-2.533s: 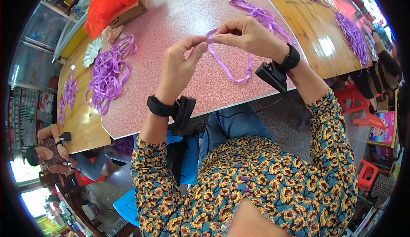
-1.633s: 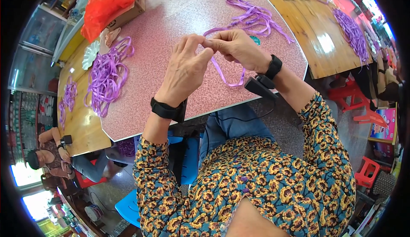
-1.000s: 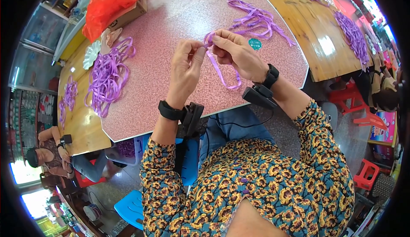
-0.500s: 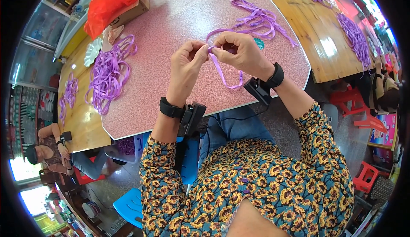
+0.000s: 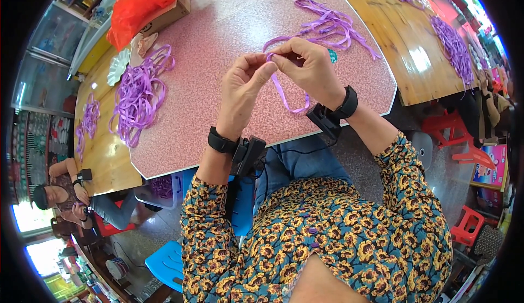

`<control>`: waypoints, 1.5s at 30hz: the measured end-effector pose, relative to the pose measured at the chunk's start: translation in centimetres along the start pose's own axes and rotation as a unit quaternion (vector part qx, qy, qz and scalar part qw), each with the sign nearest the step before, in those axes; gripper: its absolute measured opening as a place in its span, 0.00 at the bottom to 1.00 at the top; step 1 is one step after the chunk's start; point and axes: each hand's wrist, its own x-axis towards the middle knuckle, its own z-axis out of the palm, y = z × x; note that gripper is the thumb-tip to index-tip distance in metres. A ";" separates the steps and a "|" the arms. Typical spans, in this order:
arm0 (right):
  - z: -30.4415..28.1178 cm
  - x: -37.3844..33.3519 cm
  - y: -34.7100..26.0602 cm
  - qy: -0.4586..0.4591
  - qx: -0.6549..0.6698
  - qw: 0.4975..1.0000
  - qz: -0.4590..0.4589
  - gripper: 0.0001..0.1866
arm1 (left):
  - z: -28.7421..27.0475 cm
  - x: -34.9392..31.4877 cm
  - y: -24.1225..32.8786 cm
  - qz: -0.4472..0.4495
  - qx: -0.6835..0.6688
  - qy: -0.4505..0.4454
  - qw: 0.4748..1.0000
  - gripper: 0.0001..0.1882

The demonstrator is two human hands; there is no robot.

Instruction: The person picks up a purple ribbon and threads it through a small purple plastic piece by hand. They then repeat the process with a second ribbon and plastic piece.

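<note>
My left hand (image 5: 244, 87) and my right hand (image 5: 309, 72) meet above the pink speckled table (image 5: 207, 123). Both pinch one purple ribbon strap (image 5: 280, 92) between thumb and fingertips. Below the fingers the strap hangs in a loop, and another stretch of it runs behind my right hand. Whatever small part lies right at the fingertips is hidden. Beyond my right hand spreads a loose bunch of purple straps (image 5: 333, 24). A larger tangled heap of purple straps (image 5: 139, 95) lies on the table's left side.
A red plastic bag (image 5: 143, 8) and a cardboard box (image 5: 169, 16) stand far left, near a white fluted dish (image 5: 118, 67). More purple straps (image 5: 453, 49) lie on the wooden table (image 5: 393, 41) at right. A seated person (image 5: 68, 194) is at left; a blue stool (image 5: 165, 263) stands below.
My left hand has shifted slightly right and my right wrist has drawn inward. The strap stays pinched between them. The seated person's hands have moved a little.
</note>
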 end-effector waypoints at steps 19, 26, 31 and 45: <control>-1.0 0.6 0.3 -0.113 0.413 0.849 0.310 0.09 | 0.0 0.1 -0.6 0.056 0.129 0.012 0.990 0.07; -0.7 0.5 -0.1 -0.076 0.417 0.851 0.309 0.10 | 0.9 -0.2 -0.5 0.085 0.051 0.041 0.994 0.09; -0.2 -0.1 -0.3 -0.050 0.361 0.893 0.263 0.11 | 1.1 -0.1 -0.7 0.101 0.073 0.061 0.990 0.06; 1.2 -0.1 0.3 -0.005 0.197 0.967 0.164 0.10 | 0.4 1.1 -1.3 0.147 0.344 0.122 0.919 0.05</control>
